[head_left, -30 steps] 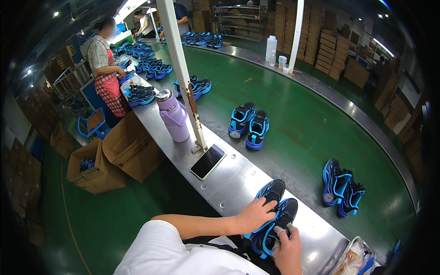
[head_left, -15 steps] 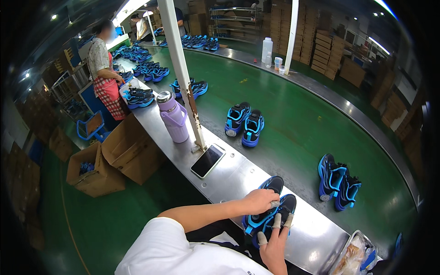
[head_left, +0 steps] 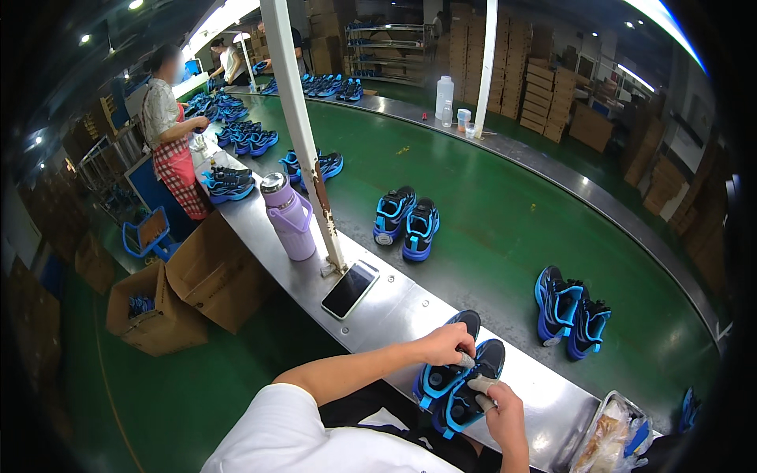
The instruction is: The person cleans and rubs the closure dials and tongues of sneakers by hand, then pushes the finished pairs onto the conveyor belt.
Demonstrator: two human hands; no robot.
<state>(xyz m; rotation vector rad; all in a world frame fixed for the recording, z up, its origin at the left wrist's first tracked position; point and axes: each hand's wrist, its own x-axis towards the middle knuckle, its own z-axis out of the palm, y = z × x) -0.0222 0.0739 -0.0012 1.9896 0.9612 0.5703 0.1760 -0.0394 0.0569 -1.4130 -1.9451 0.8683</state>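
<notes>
A pair of black and blue sneakers sits at the metal edge in front of me, toes pointing away. My left hand (head_left: 448,345) reaches over the left sneaker (head_left: 434,381), its fingers closed in a pinch at the lacing of the right sneaker (head_left: 459,411). From the other side my right hand (head_left: 503,406) has its thumb and fingers bent together on that same sneaker's upper, near the tongue. Pale covers wrap several fingertips. What exactly the fingertips pinch is too small to make out.
A phone (head_left: 350,290) and a purple bottle (head_left: 289,221) stand left along the metal ledge, beside a white post (head_left: 300,118). Two sneaker pairs (head_left: 421,229) (head_left: 587,327) rest on the green belt. A tray with plastic bags (head_left: 603,441) is at right. Cartons (head_left: 158,315) and a co-worker (head_left: 169,134) are left.
My right hand's spread fingers have drawn together and curled at the right sneaker's upper. My left hand stays near the lacing. The view has shifted slightly, and the co-worker's arm is raised.
</notes>
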